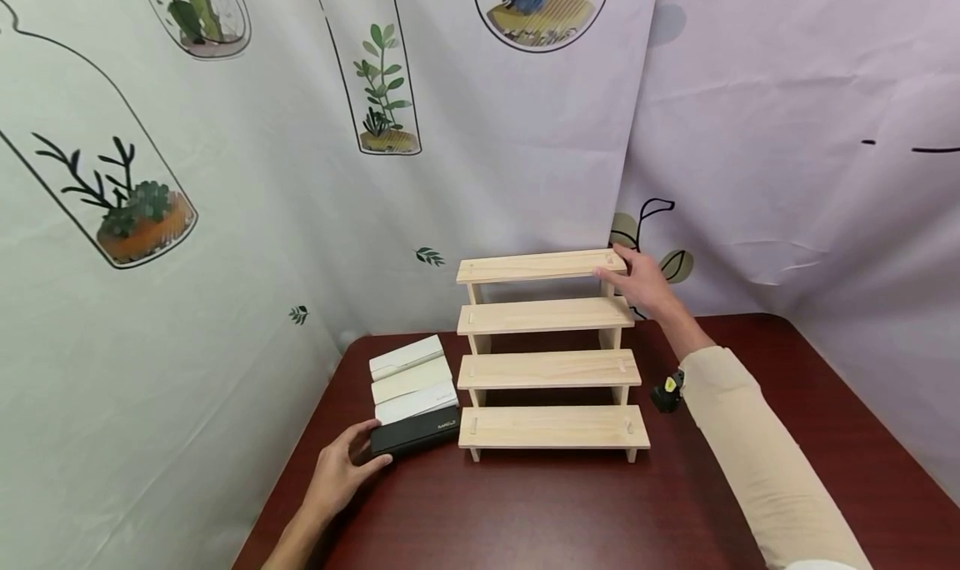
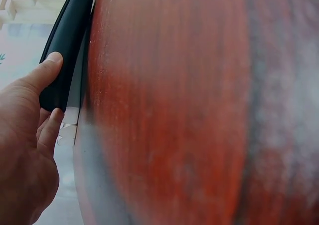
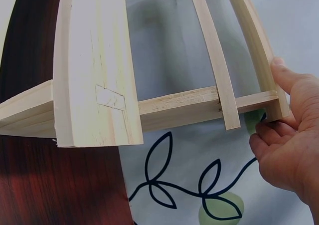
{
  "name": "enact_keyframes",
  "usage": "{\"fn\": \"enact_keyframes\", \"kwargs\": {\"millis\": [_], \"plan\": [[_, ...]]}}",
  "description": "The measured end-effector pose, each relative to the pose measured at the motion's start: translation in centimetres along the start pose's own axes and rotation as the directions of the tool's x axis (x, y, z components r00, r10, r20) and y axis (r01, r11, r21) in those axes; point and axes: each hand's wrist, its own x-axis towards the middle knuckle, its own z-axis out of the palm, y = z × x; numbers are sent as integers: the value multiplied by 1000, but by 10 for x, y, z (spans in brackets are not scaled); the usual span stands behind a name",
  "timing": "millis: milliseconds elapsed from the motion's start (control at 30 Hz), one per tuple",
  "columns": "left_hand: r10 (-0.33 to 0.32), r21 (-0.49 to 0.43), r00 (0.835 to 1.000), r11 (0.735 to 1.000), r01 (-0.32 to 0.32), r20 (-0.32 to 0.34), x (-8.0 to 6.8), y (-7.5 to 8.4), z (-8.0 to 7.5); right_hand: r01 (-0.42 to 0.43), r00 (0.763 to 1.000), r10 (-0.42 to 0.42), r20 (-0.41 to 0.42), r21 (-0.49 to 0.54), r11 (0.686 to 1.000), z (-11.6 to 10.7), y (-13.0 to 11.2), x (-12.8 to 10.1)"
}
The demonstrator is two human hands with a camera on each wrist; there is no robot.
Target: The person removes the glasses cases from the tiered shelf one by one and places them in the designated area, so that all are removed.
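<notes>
Now left hand (image 1: 341, 470) grasps black box (image 1: 415, 433), thumb on top, at table's (image 1: 540, 512) left front beside three pale boxes (image 1: 411, 378). Right hand (image 1: 641, 285) pinches top-right corner of four-step wooden rack (image 1: 551, 370); shelves bare.

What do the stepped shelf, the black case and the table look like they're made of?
Stepped shelf: pale unfinished-looking wood, with visible grain and slotted joints. Black case, held by the left hand: smooth matte black, maybe plastic or leatherette; hard to tell. Table: glossy reddish-brown wood-grain surface, possibly veneer or laminate.
</notes>
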Motion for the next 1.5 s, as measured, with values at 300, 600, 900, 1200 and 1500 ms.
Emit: {"fn": "enact_keyframes", "kwargs": {"millis": [300,600,900,1200,1500], "plan": [[22,56,1000,998,-22,4,0,-1,1,-6,1000,6,4,-12,1000,1,0,-1],[59,82,998,995,-60,15,1,-4,1,-1,1000,1,1,-7,1000,1,0,-1],[105,73,994,992,-106,16,3,-6,2,10,1000,-10,-5,6,1000,0,2,1],[63,39,997,997,-65,38,6,-5,2,7,1000,-8,9,56,998,-2,5,1],[52,-5,999,999,-52,0,9,-1,-3,53,998,-41,-46,282,958,-7,24,-18]]}}
